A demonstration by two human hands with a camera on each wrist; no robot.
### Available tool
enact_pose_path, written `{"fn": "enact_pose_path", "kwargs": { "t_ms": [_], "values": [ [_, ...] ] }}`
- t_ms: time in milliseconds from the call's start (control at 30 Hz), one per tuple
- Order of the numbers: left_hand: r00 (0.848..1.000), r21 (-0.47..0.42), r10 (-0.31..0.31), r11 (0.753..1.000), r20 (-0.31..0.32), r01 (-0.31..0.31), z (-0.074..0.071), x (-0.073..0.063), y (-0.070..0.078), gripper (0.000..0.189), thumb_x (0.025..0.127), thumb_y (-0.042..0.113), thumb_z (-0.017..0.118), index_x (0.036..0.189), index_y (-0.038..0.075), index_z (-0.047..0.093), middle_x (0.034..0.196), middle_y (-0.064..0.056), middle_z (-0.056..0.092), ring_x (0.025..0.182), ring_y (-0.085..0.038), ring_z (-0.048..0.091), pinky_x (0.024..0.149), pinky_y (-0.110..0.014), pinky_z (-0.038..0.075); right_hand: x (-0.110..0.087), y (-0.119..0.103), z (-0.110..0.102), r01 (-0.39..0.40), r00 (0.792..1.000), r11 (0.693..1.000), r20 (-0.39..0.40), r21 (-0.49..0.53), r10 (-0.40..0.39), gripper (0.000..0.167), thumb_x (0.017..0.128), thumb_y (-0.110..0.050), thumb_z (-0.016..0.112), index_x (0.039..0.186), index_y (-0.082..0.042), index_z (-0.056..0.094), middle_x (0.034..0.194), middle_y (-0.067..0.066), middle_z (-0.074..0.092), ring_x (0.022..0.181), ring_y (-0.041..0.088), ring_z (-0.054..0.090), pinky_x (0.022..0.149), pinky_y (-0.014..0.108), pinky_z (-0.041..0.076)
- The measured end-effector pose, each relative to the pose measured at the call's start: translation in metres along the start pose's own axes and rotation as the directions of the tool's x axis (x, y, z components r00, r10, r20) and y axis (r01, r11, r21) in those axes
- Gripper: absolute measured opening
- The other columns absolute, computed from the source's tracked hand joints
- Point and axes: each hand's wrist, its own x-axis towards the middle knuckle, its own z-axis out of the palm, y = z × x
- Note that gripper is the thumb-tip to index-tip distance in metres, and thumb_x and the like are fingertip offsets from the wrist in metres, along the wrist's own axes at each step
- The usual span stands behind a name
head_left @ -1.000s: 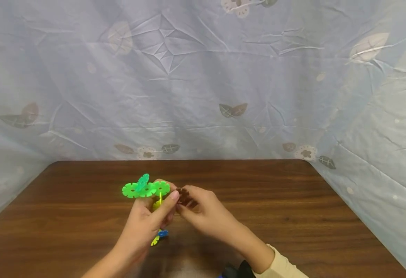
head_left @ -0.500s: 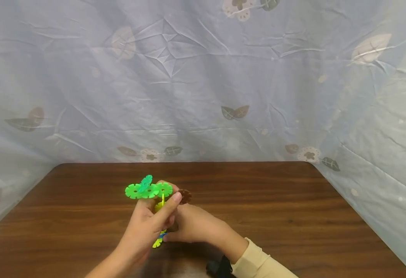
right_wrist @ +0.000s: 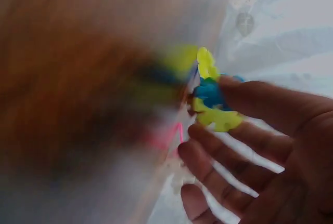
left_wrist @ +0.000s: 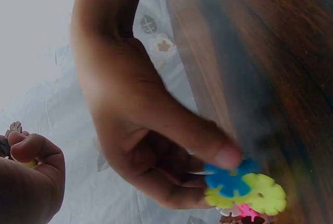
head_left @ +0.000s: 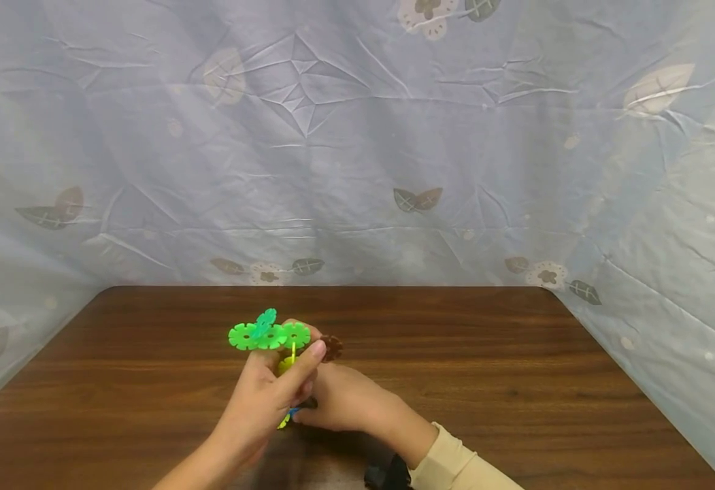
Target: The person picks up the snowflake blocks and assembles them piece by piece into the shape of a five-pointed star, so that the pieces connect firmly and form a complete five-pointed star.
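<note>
Head view: right hand (head_left: 357,398) has moved from brown disc (head_left: 333,348) to blue disc (left_wrist: 228,182).

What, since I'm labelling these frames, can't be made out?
Head: most fingers of the right hand, behind the left hand.
Head: the black object, cut off by the bottom edge.
Left wrist: the pink piece, partly covered by the yellow disc.
Right wrist: the yellow patch, too blurred to identify.

No lettering, label, brand, number or sign can be read anywhere here.
</note>
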Motion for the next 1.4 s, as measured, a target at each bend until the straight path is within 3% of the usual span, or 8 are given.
{"fn": "enact_pose_path", "kwargs": {
  "t_ms": [67,133,267,367,600,833,1067,1400],
  "values": [
    [1.0,0.008,-0.008,1.0,-0.009,0.008,0.0,0.0,0.0,0.02,0.109,0.023,0.058,0.112,0.004,0.054,0.066,0.002,0.044,0.059,-0.008,0.035,0.053,-0.028,0.035,0.0,0.002,-0.004,0.03,0.999,0.999,-0.034,0.025,-0.029,0.022,0.092,-0.025,0.082,0.103,-0.02,0.064,0.092,-0.013,0.063,0.082,-0.001,0.057,0.079,0.016,0.052],
    [0.999,0.017,-0.023,1.0,-0.027,0.023,0.0,0.0,0.0,0.02,0.108,0.025,0.059,0.109,0.005,0.055,0.065,0.002,0.045,0.058,-0.007,0.036,0.051,-0.027,0.035,-0.002,0.004,-0.01,0.065,0.995,0.996,-0.073,0.062,-0.061,0.023,0.094,-0.022,0.079,0.11,-0.019,0.063,0.093,-0.012,0.063,0.083,0.001,0.056,0.078,0.016,0.051],
    [0.995,0.03,-0.074,0.997,-0.071,0.076,0.001,0.0,-0.001,0.022,0.107,0.028,0.062,0.104,0.006,0.058,0.065,0.003,0.048,0.058,-0.005,0.04,0.051,-0.023,0.036,-0.009,0.011,-0.026,0.109,0.987,0.983,-0.133,0.147,-0.09,0.032,0.098,-0.014,0.073,0.128,-0.015,0.062,0.107,-0.004,0.071,0.091,0.003,0.063,0.083,0.019,0.055],
    [0.992,0.034,-0.102,0.994,-0.077,0.105,0.001,0.0,-0.002,0.023,0.106,0.03,0.063,0.107,0.007,0.059,0.068,0.004,0.05,0.059,-0.006,0.042,0.052,-0.022,0.036,-0.021,0.017,-0.038,0.11,0.978,0.98,-0.196,0.163,-0.077,0.029,0.1,-0.012,0.07,0.128,-0.008,0.066,0.114,0.004,0.074,0.097,0.01,0.069,0.085,0.024,0.06],
    [0.984,0.041,-0.136,0.989,-0.113,0.141,0.002,0.001,-0.004,0.025,0.105,0.03,0.065,0.113,0.007,0.062,0.083,0.005,0.056,0.062,-0.006,0.045,0.051,-0.02,0.036,-0.049,0.03,-0.055,0.206,0.899,0.963,-0.423,0.176,-0.115,0.035,0.103,-0.011,0.066,0.137,-0.002,0.062,0.113,0.007,0.068,0.097,0.013,0.066,0.086,0.028,0.063],
    [0.989,0.033,-0.129,0.991,-0.077,0.132,0.004,0.0,-0.006,0.026,0.105,0.029,0.065,0.113,0.005,0.061,0.073,0.004,0.05,0.061,-0.006,0.043,0.051,-0.02,0.034,-0.065,0.037,-0.057,0.224,0.85,0.964,-0.512,0.142,-0.122,0.034,0.102,-0.008,0.068,0.135,-0.005,0.064,0.104,0.002,0.067,0.092,0.005,0.062,0.083,0.025,0.062],
    [0.988,0.008,-0.141,0.99,-0.057,0.142,0.006,-0.001,-0.007,0.025,0.105,0.029,0.065,0.115,0.006,0.06,0.072,0.004,0.05,0.061,-0.006,0.042,0.052,-0.019,0.034,-0.072,0.036,-0.059,0.268,0.836,0.952,-0.526,0.146,-0.155,0.036,0.101,-0.004,0.067,0.136,-0.006,0.062,0.104,0.003,0.066,0.093,0.005,0.064,0.081,0.026,0.064],
    [0.985,-0.021,-0.168,0.986,-0.046,0.167,0.008,-0.001,-0.009,0.027,0.104,0.029,0.067,0.113,0.005,0.061,0.072,0.004,0.049,0.061,-0.006,0.041,0.051,-0.019,0.031,-0.08,0.023,-0.064,0.292,0.857,0.947,-0.477,0.135,-0.197,0.04,0.1,-0.004,0.069,0.138,-0.008,0.06,0.098,0.0,0.07,0.078,-0.001,0.061,0.064,0.021,0.058]
  ]
}}
